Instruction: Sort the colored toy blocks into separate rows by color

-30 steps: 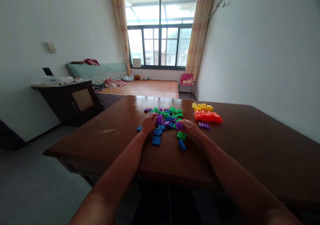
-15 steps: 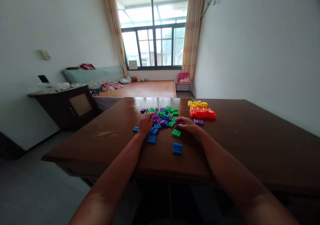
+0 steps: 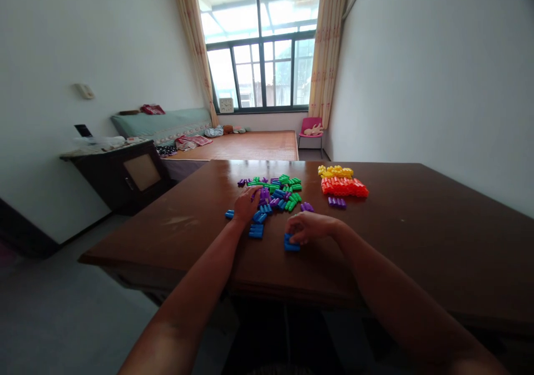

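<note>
My left hand (image 3: 246, 203) reaches to the left edge of a loose pile of small ribbed plastic blocks. Its fingers are bent around a purple block (image 3: 265, 197), with part of the grip hidden. Nearer the front edge, my right hand (image 3: 307, 227) has curled fingers and the thumb on a blue block (image 3: 291, 246), which is partly covered. Green blocks (image 3: 293, 201) and blue blocks (image 3: 260, 217) lie between and beyond the hands. One blue block (image 3: 256, 231) sits apart in front of my left hand. A purple block (image 3: 307, 207) lies just past my right hand.
On the right of the brown table (image 3: 187, 225), orange-red blocks (image 3: 344, 187) stand in a packed row, with yellow blocks (image 3: 335, 171) behind. A purple block (image 3: 337, 202) lies in front of them. Beyond are a bed (image 3: 262, 144), a dark cabinet (image 3: 125, 169) and a pink chair (image 3: 311, 126).
My right hand has left the purple block at the pile and come nearer, onto the blue block, which has shifted slightly left. The green block nearby is now hidden. My left hand barely moved.
</note>
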A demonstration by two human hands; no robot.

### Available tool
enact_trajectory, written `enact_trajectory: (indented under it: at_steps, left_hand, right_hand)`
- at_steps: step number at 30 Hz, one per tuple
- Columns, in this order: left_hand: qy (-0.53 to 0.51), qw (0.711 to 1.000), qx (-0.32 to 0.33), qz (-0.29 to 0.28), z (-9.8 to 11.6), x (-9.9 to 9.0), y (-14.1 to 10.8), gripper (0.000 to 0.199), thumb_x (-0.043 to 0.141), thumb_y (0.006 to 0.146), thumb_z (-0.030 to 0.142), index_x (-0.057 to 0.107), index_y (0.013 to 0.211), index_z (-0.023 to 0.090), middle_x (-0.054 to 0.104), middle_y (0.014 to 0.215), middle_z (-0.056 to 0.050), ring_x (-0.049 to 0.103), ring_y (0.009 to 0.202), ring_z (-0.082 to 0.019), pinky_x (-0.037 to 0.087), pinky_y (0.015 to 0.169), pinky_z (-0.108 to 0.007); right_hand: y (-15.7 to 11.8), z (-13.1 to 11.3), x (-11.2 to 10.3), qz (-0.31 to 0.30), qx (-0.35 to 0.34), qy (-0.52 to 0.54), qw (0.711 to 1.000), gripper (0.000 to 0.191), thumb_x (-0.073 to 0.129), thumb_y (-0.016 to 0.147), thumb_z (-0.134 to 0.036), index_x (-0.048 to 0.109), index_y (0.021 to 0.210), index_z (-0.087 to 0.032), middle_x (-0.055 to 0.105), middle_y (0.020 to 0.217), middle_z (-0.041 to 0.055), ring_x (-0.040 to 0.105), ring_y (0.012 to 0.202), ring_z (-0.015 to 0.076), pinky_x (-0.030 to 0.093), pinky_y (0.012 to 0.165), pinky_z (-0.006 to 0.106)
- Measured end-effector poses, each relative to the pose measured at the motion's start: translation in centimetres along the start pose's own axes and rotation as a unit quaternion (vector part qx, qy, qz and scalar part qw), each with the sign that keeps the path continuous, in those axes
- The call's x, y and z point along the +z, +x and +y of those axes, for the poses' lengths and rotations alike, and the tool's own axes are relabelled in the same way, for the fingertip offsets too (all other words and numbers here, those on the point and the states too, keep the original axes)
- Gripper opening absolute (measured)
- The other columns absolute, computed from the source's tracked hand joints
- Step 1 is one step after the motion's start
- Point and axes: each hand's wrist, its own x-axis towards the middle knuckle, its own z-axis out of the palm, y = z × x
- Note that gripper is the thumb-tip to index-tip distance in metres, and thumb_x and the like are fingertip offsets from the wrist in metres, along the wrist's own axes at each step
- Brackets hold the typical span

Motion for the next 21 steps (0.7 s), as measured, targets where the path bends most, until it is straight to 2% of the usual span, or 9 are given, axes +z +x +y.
enact_trajectory:
  at_steps: [2,3,5,7,9,11,16,18,21]
  left_hand:
    - [0.000,1.000,0.002,0.006,0.1,0.0,0.0,0.028,0.044,0.094,0.029,0.065,0.112,0.024,0.067,0.111,-0.003,0.060,0.107,-0.018,0.046,0.096,-0.030]
    - [0.001,1.000,0.001,0.009,0.1,0.0,0.1,0.028,0.044,0.094,0.029,0.065,0.112,0.024,0.067,0.111,-0.003,0.060,0.106,-0.018,0.046,0.096,-0.030]
    - [0.004,1.000,-0.004,0.013,0.1,0.0,0.1,0.028,0.044,0.094,0.030,0.065,0.113,0.024,0.067,0.111,-0.003,0.061,0.105,-0.018,0.047,0.095,-0.030]
    - [0.008,1.000,-0.007,0.014,0.1,0.0,0.1,0.029,0.044,0.094,0.030,0.064,0.114,0.024,0.067,0.112,-0.004,0.061,0.105,-0.019,0.047,0.095,-0.031]
    - [0.009,1.000,-0.008,0.012,0.1,0.0,0.0,0.030,0.044,0.093,0.030,0.064,0.115,0.024,0.067,0.112,-0.004,0.061,0.106,-0.019,0.047,0.096,-0.031]
    - [0.011,1.000,-0.006,0.005,0.2,0.1,0.0,0.030,0.044,0.093,0.031,0.064,0.114,0.024,0.067,0.113,-0.004,0.061,0.107,-0.019,0.047,0.096,-0.032]
    - [0.015,1.000,0.011,-0.021,1.2,0.6,0.3,0.030,0.044,0.093,0.032,0.065,0.112,0.025,0.068,0.112,-0.004,0.060,0.107,-0.019,0.047,0.096,-0.032]
    - [0.005,0.999,0.027,-0.044,2.1,0.9,0.8,0.030,0.044,0.093,0.033,0.066,0.111,0.024,0.068,0.110,-0.004,0.061,0.105,-0.019,0.048,0.095,-0.032]
    - [-0.029,0.994,0.055,-0.087,4.3,1.8,1.8,0.029,0.045,0.092,0.032,0.066,0.111,0.023,0.069,0.109,-0.003,0.063,0.102,-0.019,0.049,0.092,-0.031]
  right_hand:
    - [0.5,0.9,-0.8,0.130,-0.034,0.003,0.991,0.041,0.068,0.075,-0.048,0.063,0.105,-0.020,0.069,0.084,0.0024,0.063,0.062,0.0137,0.051,0.053,0.024]
    - [0.6,1.5,-1.6,0.212,-0.037,-0.013,0.977,0.039,0.064,0.078,-0.048,0.063,0.106,-0.020,0.069,0.087,0.0034,0.063,0.064,0.0143,0.051,0.055,0.025]
    - [0.3,3.0,-3.4,0.366,-0.011,-0.082,0.927,0.032,0.059,0.083,-0.045,0.066,0.101,-0.020,0.070,0.088,0.0054,0.064,0.071,0.0163,0.051,0.064,0.028]
    - [-0.2,4.6,-5.0,0.445,0.041,-0.159,0.880,0.027,0.057,0.085,-0.042,0.068,0.095,-0.019,0.071,0.088,0.0066,0.065,0.079,0.0184,0.050,0.072,0.029]
    - [-0.5,5.9,-5.5,0.438,0.089,-0.200,0.872,0.027,0.060,0.084,-0.044,0.070,0.094,-0.021,0.071,0.087,0.0069,0.065,0.082,0.0197,0.050,0.075,0.029]
    - [-0.2,6.6,-5.1,0.401,0.105,-0.212,0.885,0.031,0.063,0.081,-0.048,0.072,0.096,-0.023,0.071,0.088,0.0070,0.066,0.081,0.0201,0.050,0.074,0.029]
    - [0.4,5.9,-3.9,0.364,0.041,-0.180,0.913,0.037,0.074,0.069,-0.048,0.073,0.098,-0.025,0.072,0.091,0.0062,0.066,0.082,0.0218,0.051,0.076,0.031]
    - [-0.4,5.5,-5.0,0.395,0.039,-0.147,0.906,0.038,0.073,0.069,-0.047,0.072,0.101,-0.024,0.072,0.090,0.0055,0.066,0.081,0.0211,0.051,0.074,0.030]
    - [-3.2,6.0,-8.3,0.466,0.087,-0.121,0.872,0.038,0.069,0.073,-0.046,0.070,0.102,-0.021,0.072,0.094,0.0061,0.066,0.080,0.0194,0.050,0.073,0.029]
